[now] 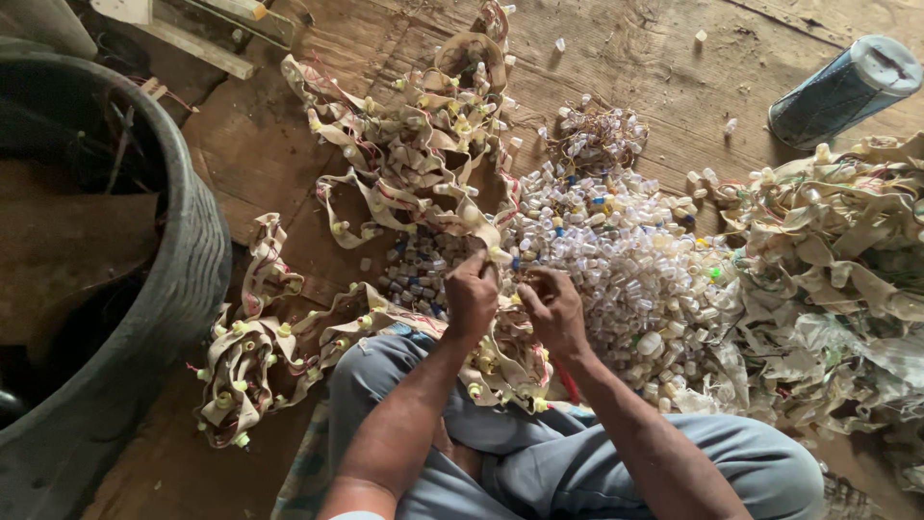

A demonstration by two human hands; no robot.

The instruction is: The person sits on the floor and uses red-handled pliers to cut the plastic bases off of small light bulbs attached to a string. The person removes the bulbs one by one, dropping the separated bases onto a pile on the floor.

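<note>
The strip (414,164) is cream with red wires and yellow caps. The small caps (616,260) are clear white. The can (842,91) is blue.

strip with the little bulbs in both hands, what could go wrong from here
1. The left hand and right hand pinch the cloth strip near thin red wires, which could snag or prick fingers.
2. The heap of small clear caps lies loose by the knees and could scatter.
3. More strip drapes over the lap and might tangle.

Head camera, single view: worn on my head, facing steeply down, close over my lap and both my hands, taking in the wooden floor (616,58) ahead of me.
</note>
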